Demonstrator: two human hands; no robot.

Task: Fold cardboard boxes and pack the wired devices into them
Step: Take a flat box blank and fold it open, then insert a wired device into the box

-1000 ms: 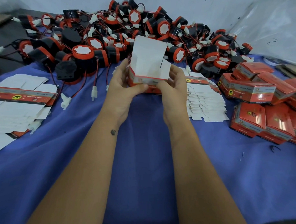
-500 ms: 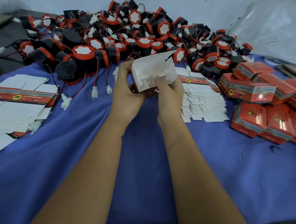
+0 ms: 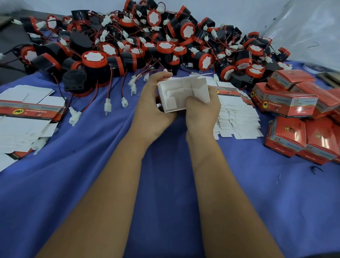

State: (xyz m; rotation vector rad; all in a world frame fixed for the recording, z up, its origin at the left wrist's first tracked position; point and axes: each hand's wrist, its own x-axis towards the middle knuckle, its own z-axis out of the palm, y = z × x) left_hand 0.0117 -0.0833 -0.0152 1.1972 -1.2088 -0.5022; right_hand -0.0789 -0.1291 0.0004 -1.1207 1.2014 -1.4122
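We hold a half-folded white cardboard box [image 3: 183, 95] above the blue surface [image 3: 86, 174], its long axis running left to right. Our left hand [image 3: 153, 105] grips its left end; our right hand [image 3: 202, 108] pinches its right flaps. The wired devices [image 3: 94, 62] lie beyond, nearer the left.

Two bare forearms in view, entering from bottom edge. No sleeves, cut off by frame before elbows. Left hand [image 3: 153, 107] and right hand [image 3: 201, 110] both bare: no gloves, rings, watch or wristbands visible. Nails mostly hidden; one short, unpainted nail visible on left hand near top. No marks visible on either forearm from this angle. Nothing else of the body in shot.
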